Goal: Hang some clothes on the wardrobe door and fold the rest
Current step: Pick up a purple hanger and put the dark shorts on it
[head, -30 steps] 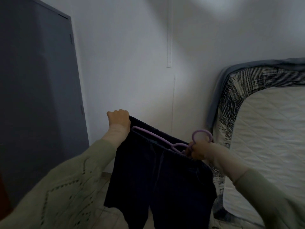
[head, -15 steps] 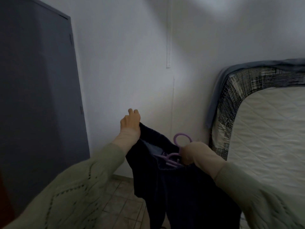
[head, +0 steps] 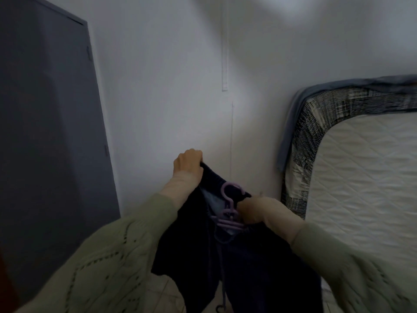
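Observation:
A dark navy garment [head: 248, 267] hangs in front of me, low in the middle of the view. My left hand [head: 188, 166] grips its upper left edge and holds it raised. My right hand [head: 255, 211] grips the other side of the waistband, right beside a purple plastic hanger [head: 228, 213] that sits inside the garment's opening with its hook pointing up. The grey wardrobe door [head: 49, 143] fills the left side.
A white wall [head: 180, 98] stands straight ahead. A quilted white mattress [head: 365, 188] with a black-patterned border leans upright at the right, a blue-grey cloth [head: 291, 132] draped over its top edge. Tiled floor [head: 162, 290] shows below the garment.
The two hands have come closer together, bunching the garment. The hanger, which lay stretched along the waistband, now stands upright between the hands.

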`<act>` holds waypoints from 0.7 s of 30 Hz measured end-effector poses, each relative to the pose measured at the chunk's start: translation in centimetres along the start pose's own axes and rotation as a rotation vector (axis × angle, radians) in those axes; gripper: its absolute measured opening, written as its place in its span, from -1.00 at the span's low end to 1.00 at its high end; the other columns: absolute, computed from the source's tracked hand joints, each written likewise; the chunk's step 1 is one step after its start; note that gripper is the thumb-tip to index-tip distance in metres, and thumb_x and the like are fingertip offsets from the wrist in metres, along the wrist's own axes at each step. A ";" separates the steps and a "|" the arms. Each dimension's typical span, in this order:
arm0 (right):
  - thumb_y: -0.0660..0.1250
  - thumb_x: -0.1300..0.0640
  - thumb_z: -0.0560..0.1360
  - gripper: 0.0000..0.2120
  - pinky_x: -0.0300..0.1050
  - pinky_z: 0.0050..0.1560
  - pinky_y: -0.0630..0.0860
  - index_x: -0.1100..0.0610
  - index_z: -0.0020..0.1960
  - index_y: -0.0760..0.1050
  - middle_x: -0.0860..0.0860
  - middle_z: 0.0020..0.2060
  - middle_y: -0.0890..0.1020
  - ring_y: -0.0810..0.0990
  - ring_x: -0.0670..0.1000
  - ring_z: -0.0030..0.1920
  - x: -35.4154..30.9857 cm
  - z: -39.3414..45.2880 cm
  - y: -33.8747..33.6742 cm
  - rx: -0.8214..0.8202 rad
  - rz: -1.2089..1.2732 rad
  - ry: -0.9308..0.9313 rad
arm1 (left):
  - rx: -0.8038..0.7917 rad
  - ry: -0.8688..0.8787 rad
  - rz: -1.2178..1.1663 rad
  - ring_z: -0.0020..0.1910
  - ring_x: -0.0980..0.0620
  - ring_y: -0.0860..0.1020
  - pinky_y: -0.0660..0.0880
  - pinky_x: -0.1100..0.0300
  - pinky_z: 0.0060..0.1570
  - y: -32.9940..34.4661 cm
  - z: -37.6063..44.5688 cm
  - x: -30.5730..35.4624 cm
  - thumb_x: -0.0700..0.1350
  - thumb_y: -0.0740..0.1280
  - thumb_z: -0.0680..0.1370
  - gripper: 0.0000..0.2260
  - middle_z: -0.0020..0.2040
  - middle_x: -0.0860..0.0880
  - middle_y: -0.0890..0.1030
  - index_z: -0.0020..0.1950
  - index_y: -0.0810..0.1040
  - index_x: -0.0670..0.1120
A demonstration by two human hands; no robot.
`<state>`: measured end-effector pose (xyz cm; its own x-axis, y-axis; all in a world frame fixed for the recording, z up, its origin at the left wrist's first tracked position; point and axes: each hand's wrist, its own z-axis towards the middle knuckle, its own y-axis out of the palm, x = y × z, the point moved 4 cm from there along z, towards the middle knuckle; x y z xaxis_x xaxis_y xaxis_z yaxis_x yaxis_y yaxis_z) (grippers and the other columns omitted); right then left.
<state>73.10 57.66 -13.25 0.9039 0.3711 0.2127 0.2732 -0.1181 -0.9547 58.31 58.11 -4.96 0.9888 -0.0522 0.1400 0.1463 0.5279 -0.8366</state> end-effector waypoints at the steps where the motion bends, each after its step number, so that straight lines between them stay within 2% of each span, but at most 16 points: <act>1: 0.19 0.10 0.58 -0.65 -0.04 0.14 0.43 0.24 0.30 0.43 0.20 0.26 0.50 0.51 0.19 0.22 0.1 -0.1 0.0 0.064 0.066 -0.020 | -0.018 -0.017 0.016 0.08 -0.15 0.52 0.44 0.08 -0.01 0.4 0.0 -0.7 -0.34 0.16 0.49 -0.74 0.14 -0.16 0.53 0.10 0.52 -0.19; 4: 0.25 0.11 0.55 -0.72 -0.11 0.01 0.43 0.23 0.19 0.51 0.19 0.14 0.58 0.55 0.16 0.12 0.1 0.0 -0.1 0.215 0.253 -0.077 | -0.051 0.005 0.063 0.11 -0.15 0.53 0.43 0.12 0.03 1.4 -0.7 -1.5 -0.26 0.19 0.49 -0.73 0.15 -0.12 0.57 0.13 0.55 -0.12; 7: 0.29 0.08 0.53 -0.76 -0.13 -0.03 0.40 0.17 0.15 0.52 0.15 0.07 0.61 0.56 0.14 0.08 0.0 -0.4 -0.9 0.383 0.372 -0.124 | -0.164 0.143 0.109 0.18 -0.10 0.47 0.35 0.10 0.11 2.7 -1.8 -1.2 -0.09 0.23 0.50 -0.75 0.17 -0.06 0.56 0.15 0.51 -0.01; 10: 0.29 0.03 0.53 -0.75 -0.13 -0.10 0.35 0.10 0.15 0.54 0.10 0.04 0.63 0.56 0.12 0.06 0.2 -0.9 -1.9 0.532 0.393 -0.133 | -0.383 0.267 0.265 0.30 -0.08 0.28 0.21 -0.04 0.22 4.8 -3.5 -1.4 0.10 0.30 0.44 -0.56 0.27 -0.02 0.42 0.30 0.37 0.06; 11: 0.29 0.02 0.53 -0.75 -0.13 -0.11 0.34 0.09 0.15 0.54 0.08 0.02 0.64 0.57 0.11 0.05 0.2 -1.1 -2.2 0.561 0.393 -0.138 | -0.405 0.272 0.308 0.32 -0.08 0.25 0.19 -0.05 0.24 5.2 -3.9 -1.5 0.15 0.30 0.44 -0.50 0.29 -0.03 0.39 0.34 0.33 0.05; 14: 0.31 0.02 0.52 -0.79 -0.22 -0.26 0.24 0.09 0.10 0.57 0.06 -0.06 0.66 0.60 0.08 -0.05 0.3 -1.3 -2.2 0.627 0.437 -0.188 | -0.301 0.277 0.395 0.36 -0.08 0.23 0.11 -0.09 0.32 5.4 -4.5 -1.4 0.21 0.27 0.48 -0.52 0.31 -0.01 0.40 0.35 0.36 0.06; 17: 0.38 0.06 0.48 -0.80 -0.35 -0.34 0.25 0.11 0.07 0.57 0.06 -0.11 0.67 0.58 0.00 -0.18 0.7 -1.4 -1.8 0.670 0.490 -0.248 | -0.188 0.301 0.440 0.39 -0.07 0.23 0.02 -0.14 0.37 4.9 -4.4 -1.3 0.19 0.20 0.55 -0.62 0.29 0.03 0.46 0.32 0.41 0.09; 19: 0.44 0.09 0.43 -0.72 -0.47 -0.32 0.29 0.15 0.10 0.53 0.09 -0.07 0.64 0.50 -0.07 -0.22 1.3 -1.1 -1.4 0.675 0.552 -0.306 | -0.144 0.309 0.463 0.38 -0.08 0.23 0.00 -0.15 0.38 4.5 -4.1 -1.5 0.09 0.20 0.57 -0.70 0.25 0.03 0.50 0.28 0.42 0.05; 21: 0.51 0.09 0.36 -0.56 -0.52 -0.19 0.30 0.16 0.17 0.46 0.08 0.05 0.54 0.43 -0.13 -0.16 1.9 -0.9 -1.2 0.678 0.639 -0.387 | -0.099 0.278 0.462 0.35 -0.11 0.25 0.01 -0.15 0.39 4.0 -3.6 -1.9 0.03 0.21 0.55 -0.73 0.21 0.02 0.50 0.22 0.42 -0.01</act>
<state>74.79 57.64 -11.46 0.6135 0.7092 -0.3474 -0.5786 0.1044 -0.8089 57.09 57.27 -10.54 0.9196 -0.0627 -0.3877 -0.3162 0.4675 -0.8255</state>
